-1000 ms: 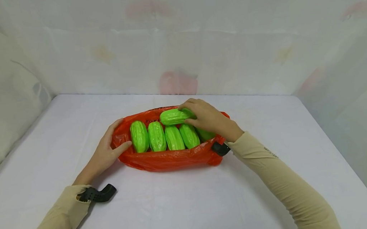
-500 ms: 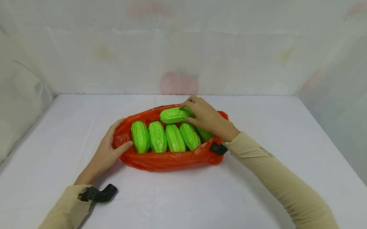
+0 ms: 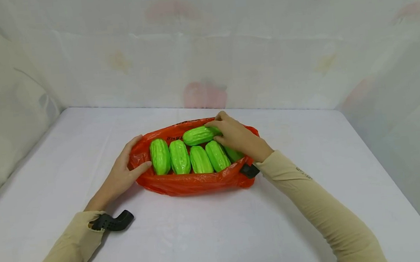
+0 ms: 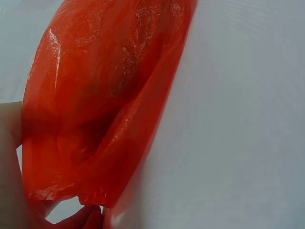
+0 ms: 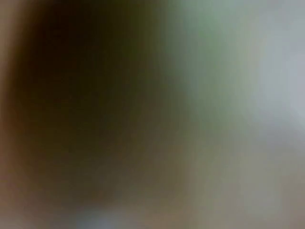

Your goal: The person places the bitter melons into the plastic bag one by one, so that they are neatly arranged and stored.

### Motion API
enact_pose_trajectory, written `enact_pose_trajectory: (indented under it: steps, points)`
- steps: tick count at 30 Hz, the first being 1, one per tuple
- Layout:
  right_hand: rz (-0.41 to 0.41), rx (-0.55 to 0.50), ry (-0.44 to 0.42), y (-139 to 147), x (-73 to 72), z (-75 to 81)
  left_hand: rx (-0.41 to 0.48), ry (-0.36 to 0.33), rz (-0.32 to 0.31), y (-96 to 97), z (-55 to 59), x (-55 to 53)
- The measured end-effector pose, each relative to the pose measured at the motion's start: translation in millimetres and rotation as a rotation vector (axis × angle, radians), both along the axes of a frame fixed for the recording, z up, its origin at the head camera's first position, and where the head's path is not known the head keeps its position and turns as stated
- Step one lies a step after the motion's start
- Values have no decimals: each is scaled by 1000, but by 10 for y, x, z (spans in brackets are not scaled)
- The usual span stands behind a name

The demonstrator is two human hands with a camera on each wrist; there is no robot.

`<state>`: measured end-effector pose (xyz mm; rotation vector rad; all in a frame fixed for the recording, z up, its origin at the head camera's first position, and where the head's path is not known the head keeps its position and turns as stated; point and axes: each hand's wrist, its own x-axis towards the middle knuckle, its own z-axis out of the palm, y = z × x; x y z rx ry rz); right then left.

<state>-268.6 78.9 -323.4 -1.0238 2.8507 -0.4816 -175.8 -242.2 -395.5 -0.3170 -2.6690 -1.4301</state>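
Note:
A red plastic bag [image 3: 192,185] lies mouth up on the table, with several bright green, ridged bitter melons [image 3: 180,157] side by side in it. My left hand [image 3: 119,175] grips the bag's left end, thumb over the rim and fingers round the outer side. In the left wrist view the bag's creased end [image 4: 100,95] fills the space by that hand. My right hand [image 3: 241,137] reaches over the bag's right end and holds one bitter melon [image 3: 198,136] crosswise at the back, above the row; its right end is hidden under the fingers. The right wrist view is too blurred to read.
A white-covered table [image 3: 211,238] stretches around the bag. Pale sheeting [image 3: 203,45] with faded red and yellow spots hangs behind and at both sides. Black wrist mounts [image 3: 115,221] sit on both arms; the right one touches the bag's near right edge in view.
The crosswise bitter melon has tilted, its left end lower and nearer, with my right hand still on it. The bag's right end has shifted slightly left. My left hand stays in place.

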Motion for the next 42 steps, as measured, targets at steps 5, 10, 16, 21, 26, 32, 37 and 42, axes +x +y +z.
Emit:
enact_pose_trajectory:
  steps: [5,10,16,21,26,32,37,42]
  points:
    - [26,6,-14,29,-19,-9,-6,2,2,-3,-4,-4]
    - [41,18,-48,73,-17,-14,-15,2,4,-5,-8,-10]
    - [48,27,-88,118,-9,-15,-23,-4,5,-6,-6,-11]
    - [67,22,-108,146,0,-14,-25,-4,5,-12,-6,-13]
    - [64,5,-118,179,20,-17,-19,5,3,-13,-2,-14]
    - [76,-21,-103,239,86,-1,-6,27,-1,3,7,2]
    - [76,-77,-87,326,164,64,15,39,-15,34,22,12]
    - [54,-131,-60,421,205,142,15,29,-31,52,39,13]
